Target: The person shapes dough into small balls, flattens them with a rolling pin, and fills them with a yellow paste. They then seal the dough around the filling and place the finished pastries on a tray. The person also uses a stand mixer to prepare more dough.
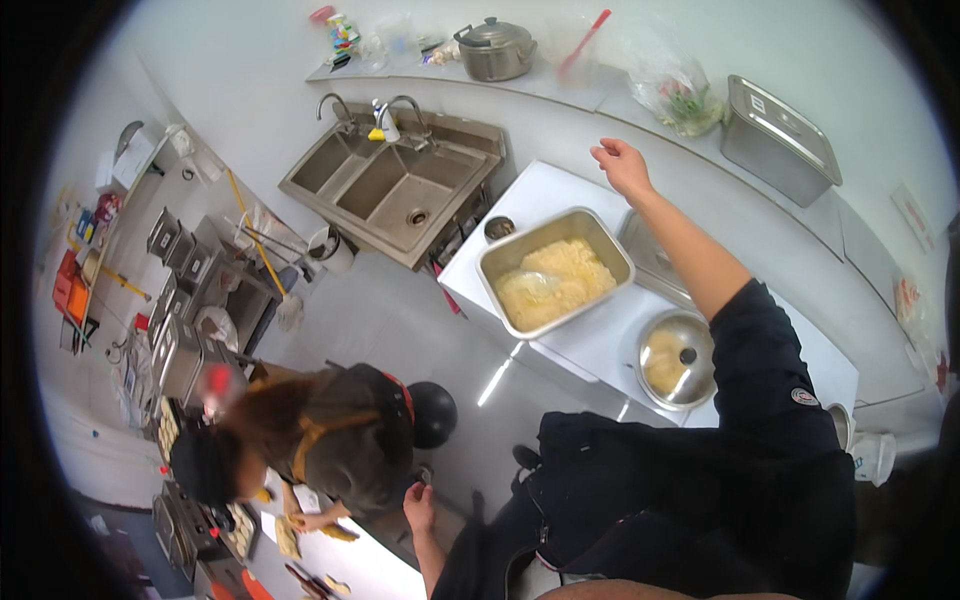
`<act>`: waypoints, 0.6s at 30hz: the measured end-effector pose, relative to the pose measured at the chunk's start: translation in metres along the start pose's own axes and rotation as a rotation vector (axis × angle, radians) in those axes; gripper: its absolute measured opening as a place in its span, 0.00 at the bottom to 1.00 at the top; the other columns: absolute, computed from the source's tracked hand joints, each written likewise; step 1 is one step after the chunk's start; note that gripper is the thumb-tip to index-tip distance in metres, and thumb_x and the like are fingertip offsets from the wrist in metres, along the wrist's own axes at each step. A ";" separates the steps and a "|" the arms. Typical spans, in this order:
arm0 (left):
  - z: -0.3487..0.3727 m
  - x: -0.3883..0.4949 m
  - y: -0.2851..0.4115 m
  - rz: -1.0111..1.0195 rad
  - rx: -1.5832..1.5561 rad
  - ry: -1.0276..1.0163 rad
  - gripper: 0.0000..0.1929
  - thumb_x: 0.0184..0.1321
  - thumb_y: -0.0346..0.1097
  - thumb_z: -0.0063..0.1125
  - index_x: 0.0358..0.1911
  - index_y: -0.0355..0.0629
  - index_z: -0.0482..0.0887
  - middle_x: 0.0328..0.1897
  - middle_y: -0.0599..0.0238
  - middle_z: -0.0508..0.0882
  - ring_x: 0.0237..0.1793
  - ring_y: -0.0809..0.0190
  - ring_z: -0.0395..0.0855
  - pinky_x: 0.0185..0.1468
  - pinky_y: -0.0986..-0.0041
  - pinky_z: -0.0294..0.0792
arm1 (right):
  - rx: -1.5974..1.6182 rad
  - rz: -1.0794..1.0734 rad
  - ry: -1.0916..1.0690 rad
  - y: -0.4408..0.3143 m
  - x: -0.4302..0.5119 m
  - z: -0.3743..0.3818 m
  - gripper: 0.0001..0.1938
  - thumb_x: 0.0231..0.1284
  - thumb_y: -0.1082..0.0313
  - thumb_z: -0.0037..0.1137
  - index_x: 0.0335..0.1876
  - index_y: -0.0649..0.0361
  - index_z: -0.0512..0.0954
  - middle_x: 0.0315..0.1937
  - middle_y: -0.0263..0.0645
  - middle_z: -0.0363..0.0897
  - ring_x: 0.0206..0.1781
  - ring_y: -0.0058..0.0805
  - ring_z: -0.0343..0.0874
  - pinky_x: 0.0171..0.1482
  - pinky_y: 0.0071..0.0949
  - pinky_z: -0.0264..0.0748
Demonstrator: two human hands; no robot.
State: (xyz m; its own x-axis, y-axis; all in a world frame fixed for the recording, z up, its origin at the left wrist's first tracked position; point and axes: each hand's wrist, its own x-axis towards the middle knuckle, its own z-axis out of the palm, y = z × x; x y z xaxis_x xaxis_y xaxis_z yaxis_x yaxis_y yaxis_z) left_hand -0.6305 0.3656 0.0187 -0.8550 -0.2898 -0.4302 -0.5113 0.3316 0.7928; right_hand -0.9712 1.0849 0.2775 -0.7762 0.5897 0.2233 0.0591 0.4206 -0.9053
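My right hand [624, 169] is raised beyond the white counter [517, 196], its fingers partly curled, and I see nothing held in it. Nearest to it on the counter is a deep steel pan [556, 273] of pale yellow dough [568, 264], with what looks like clear plastic on the dough. A steel lid [654, 251] lies partly under my right arm, beside a round steel bowl [676, 360] holding more of the pale food. My left hand [420, 504] is low, near the worktable's edge, fingers bent close together; whether it holds anything small is unclear.
A co-worker [322, 442] in a dark cap handles dough [286, 537] at a white worktable [367, 566] on the left. A double steel sink [409, 191] stands behind. The wall ledge [600, 94] bears a lidded pot [495, 54], a plastic bag [679, 94] and a lidded steel container [781, 139].
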 end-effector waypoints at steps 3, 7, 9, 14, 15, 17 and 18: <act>0.000 0.016 0.096 0.141 -0.049 -0.064 0.23 0.71 0.32 0.66 0.66 0.31 0.79 0.63 0.52 0.86 0.58 0.57 0.86 0.65 0.68 0.74 | -0.204 -0.081 0.064 -0.015 0.086 0.046 0.38 0.63 0.38 0.67 0.66 0.67 0.80 0.54 0.49 0.89 0.58 0.44 0.87 0.62 0.40 0.80; -0.004 0.017 0.196 0.274 -0.071 -0.059 0.26 0.71 0.32 0.66 0.69 0.33 0.76 0.67 0.50 0.83 0.63 0.56 0.84 0.68 0.67 0.73 | -0.483 -0.132 0.185 -0.038 0.201 0.106 0.41 0.65 0.34 0.62 0.67 0.68 0.78 0.61 0.55 0.85 0.65 0.53 0.83 0.67 0.44 0.78; -0.008 0.024 0.231 0.246 -0.045 0.001 0.25 0.71 0.30 0.66 0.70 0.34 0.76 0.69 0.49 0.82 0.68 0.55 0.81 0.71 0.66 0.71 | -0.466 -0.097 0.292 -0.053 0.249 0.127 0.41 0.65 0.34 0.63 0.67 0.69 0.78 0.64 0.58 0.82 0.68 0.54 0.80 0.68 0.44 0.77; -0.021 0.047 0.278 0.265 -0.121 0.060 0.25 0.72 0.24 0.61 0.71 0.31 0.74 0.72 0.50 0.79 0.69 0.55 0.79 0.72 0.66 0.70 | -0.413 0.054 0.369 -0.080 0.320 0.151 0.38 0.66 0.36 0.61 0.63 0.70 0.79 0.63 0.62 0.82 0.68 0.56 0.80 0.68 0.47 0.76; -0.022 0.053 0.285 0.254 -0.161 0.071 0.24 0.72 0.24 0.60 0.71 0.31 0.74 0.72 0.50 0.79 0.69 0.56 0.79 0.73 0.66 0.70 | -0.398 0.102 0.347 -0.081 0.327 0.153 0.37 0.67 0.37 0.61 0.61 0.69 0.80 0.61 0.61 0.83 0.67 0.56 0.81 0.67 0.48 0.77; -0.017 0.065 0.298 0.251 -0.179 0.044 0.24 0.72 0.23 0.59 0.70 0.32 0.74 0.73 0.51 0.78 0.69 0.56 0.79 0.73 0.66 0.70 | -0.393 0.104 0.378 -0.077 0.334 0.156 0.33 0.68 0.38 0.61 0.55 0.68 0.82 0.57 0.61 0.85 0.64 0.56 0.83 0.65 0.49 0.78; -0.015 0.070 0.305 0.261 -0.193 0.029 0.24 0.72 0.23 0.59 0.70 0.32 0.74 0.73 0.51 0.78 0.69 0.57 0.79 0.73 0.66 0.70 | -0.404 0.067 0.428 -0.073 0.333 0.157 0.31 0.69 0.39 0.60 0.52 0.68 0.83 0.55 0.60 0.86 0.63 0.56 0.84 0.63 0.49 0.79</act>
State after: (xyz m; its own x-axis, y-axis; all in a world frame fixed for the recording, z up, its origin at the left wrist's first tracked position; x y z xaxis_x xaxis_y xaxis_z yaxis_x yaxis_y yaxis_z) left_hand -0.8453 0.4326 0.2369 -0.9507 -0.2442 -0.1914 -0.2470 0.2222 0.9432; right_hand -1.3326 1.1428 0.3618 -0.4454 0.8143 0.3723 0.3991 0.5528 -0.7315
